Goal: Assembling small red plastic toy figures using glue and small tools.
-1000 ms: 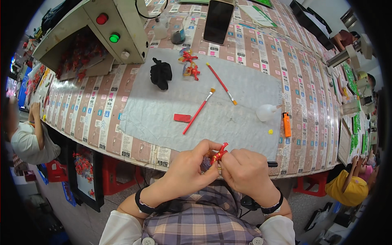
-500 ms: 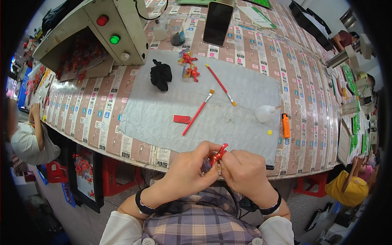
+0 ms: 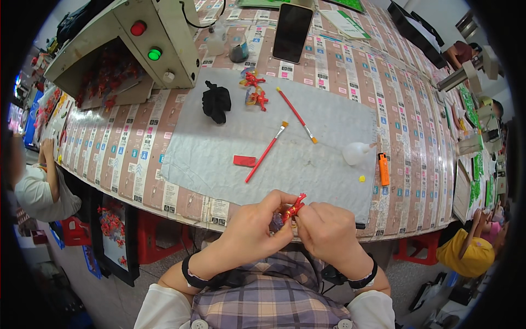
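Observation:
Both of my hands meet just below the table's near edge, pinching a small red and gold figurine piece (image 3: 294,208) between their fingertips. My left hand (image 3: 255,230) grips it from the left, my right hand (image 3: 324,230) from the right. On the grey mat (image 3: 219,153) beyond lie two red-handled paintbrushes (image 3: 267,152) (image 3: 296,115), a small red flat piece (image 3: 244,160), two more red and gold figurine pieces (image 3: 255,90) and a crumpled black cloth (image 3: 216,102).
A beige box with red and green buttons (image 3: 148,38) stands at the back left. A dark phone (image 3: 291,32), a small jar (image 3: 239,50), a clear squeeze bottle (image 3: 356,153) and an orange lighter (image 3: 384,169) lie around the mat. Other people sit at left and right edges.
My hands have stayed in place, turning the red piece slightly between the fingertips. Nothing on the table has moved.

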Motion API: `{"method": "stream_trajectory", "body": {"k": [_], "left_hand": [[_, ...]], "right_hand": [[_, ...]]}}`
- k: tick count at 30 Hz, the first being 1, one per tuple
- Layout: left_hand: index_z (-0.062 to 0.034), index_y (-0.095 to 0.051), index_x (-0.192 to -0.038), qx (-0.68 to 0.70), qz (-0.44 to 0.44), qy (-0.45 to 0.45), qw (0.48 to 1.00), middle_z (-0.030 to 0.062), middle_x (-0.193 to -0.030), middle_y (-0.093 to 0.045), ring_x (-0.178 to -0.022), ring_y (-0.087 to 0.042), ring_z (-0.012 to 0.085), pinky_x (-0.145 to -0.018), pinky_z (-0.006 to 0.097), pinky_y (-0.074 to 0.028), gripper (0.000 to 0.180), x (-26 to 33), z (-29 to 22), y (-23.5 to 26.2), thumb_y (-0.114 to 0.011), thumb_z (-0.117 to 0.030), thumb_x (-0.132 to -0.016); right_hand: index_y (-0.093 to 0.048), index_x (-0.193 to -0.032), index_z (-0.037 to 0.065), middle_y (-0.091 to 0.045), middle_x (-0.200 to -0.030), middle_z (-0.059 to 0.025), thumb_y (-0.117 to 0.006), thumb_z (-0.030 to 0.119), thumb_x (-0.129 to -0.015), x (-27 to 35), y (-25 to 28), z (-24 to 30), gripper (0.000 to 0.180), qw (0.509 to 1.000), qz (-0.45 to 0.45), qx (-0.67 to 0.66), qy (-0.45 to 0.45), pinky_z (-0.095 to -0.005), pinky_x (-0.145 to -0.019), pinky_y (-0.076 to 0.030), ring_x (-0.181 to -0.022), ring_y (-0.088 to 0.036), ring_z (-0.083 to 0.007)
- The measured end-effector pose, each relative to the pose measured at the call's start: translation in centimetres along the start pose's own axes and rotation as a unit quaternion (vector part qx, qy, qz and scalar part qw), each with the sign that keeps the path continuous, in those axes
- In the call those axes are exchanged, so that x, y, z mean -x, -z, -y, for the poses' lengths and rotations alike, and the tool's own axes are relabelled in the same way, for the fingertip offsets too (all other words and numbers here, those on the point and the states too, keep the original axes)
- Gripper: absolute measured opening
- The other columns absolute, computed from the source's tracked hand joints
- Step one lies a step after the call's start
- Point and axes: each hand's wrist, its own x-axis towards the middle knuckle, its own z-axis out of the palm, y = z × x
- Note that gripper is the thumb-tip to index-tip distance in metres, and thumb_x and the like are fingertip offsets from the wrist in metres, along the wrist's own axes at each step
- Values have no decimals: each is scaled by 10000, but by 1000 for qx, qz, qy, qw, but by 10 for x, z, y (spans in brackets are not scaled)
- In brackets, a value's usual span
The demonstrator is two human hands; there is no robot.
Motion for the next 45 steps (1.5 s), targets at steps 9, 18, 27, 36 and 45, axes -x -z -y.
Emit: {"method": "stream_trajectory", "body": {"k": [9, 18, 27, 36, 45], "left_hand": [[-28, -505, -1103, 27, 6, 22, 999, 100, -742, -630, -577, -618, 186, -510, 271, -466, 352, 0, 3, -1, -618, -131, -786], [-5, -520, -1094, 15, 31, 59, 998, 73, -751, -619, -663, -607, 126, -599, 248, -479, 338, -1, -6, 3, -614, -79, -778], [3, -525, -1082, 7, 36, 63, 997, 56, -757, -615, -697, -603, 98, -632, 238, -481, 325, -2, -8, 3, -615, -54, -775], [-11, -514, -1089, 14, 24, 36, 999, 99, -761, -628, -643, -619, 163, -559, 262, -476, 337, -3, -5, 1, -616, -110, -783], [10, -523, -1082, 10, 36, 68, 997, 60, -764, -622, -719, -604, 98, -639, 241, -488, 326, -3, -9, 3, -604, -56, -774]], "right_hand": [[-497, -733, 98, -458, -586, -21, -671, 169, -693, 3, 0, 2, 193, 1000, 9, 6, -3, -301, -419, -386, -491, -507, -170], [-507, -744, 98, -461, -583, -20, -672, 169, -695, 3, 0, 3, 186, 1000, 5, 6, -5, -295, -426, -387, -495, -511, -169], [-505, -744, 99, -457, -580, -19, -671, 175, -702, 5, -2, 4, 187, 1000, -8, 7, -17, -296, -426, -387, -491, -509, -167], [-498, -738, 103, -461, -584, -22, -667, 165, -692, 5, -1, 5, 186, 1000, -10, -1, -25, -303, -430, -390, -497, -514, -173], [-499, -736, 102, -454, -583, -23, -667, 158, -688, 6, -4, 4, 183, 999, -19, -8, -30, -303, -429, -389, -494, -511, -174]]}}
